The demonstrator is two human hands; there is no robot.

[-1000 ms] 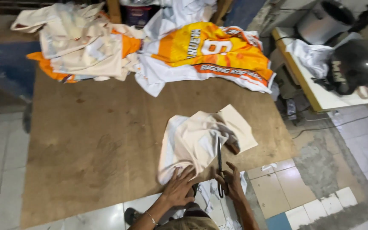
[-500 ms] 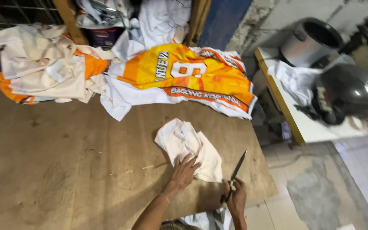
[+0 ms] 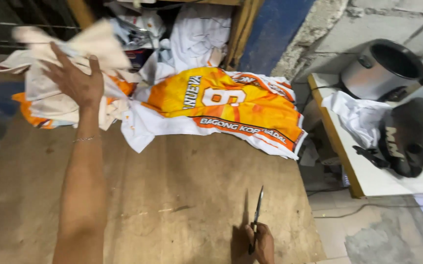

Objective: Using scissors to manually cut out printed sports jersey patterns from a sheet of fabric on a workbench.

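Note:
My left hand (image 3: 77,80) is stretched out to the far left of the brown wooden table (image 3: 182,195), fingers spread, with a blurred cream cloth (image 3: 91,44) at its fingertips above a pile of cream and orange garments (image 3: 50,105). At the table's near edge, my right hand (image 3: 263,244) grips dark scissors (image 3: 256,212) that point away from me. An orange and white jersey (image 3: 221,105) lies spread at the back of the table.
More white cloth (image 3: 199,34) hangs in a wooden shelf behind the jersey. On the right stands a white side table (image 3: 368,176) with a dark helmet (image 3: 412,137), a white cloth (image 3: 358,112) and a metal pot (image 3: 380,68). Tiled floor lies below.
The cream cloth has left the table in front of me. My left hand has swung it up to the garment pile at the far left. The right hand keeps the scissors.

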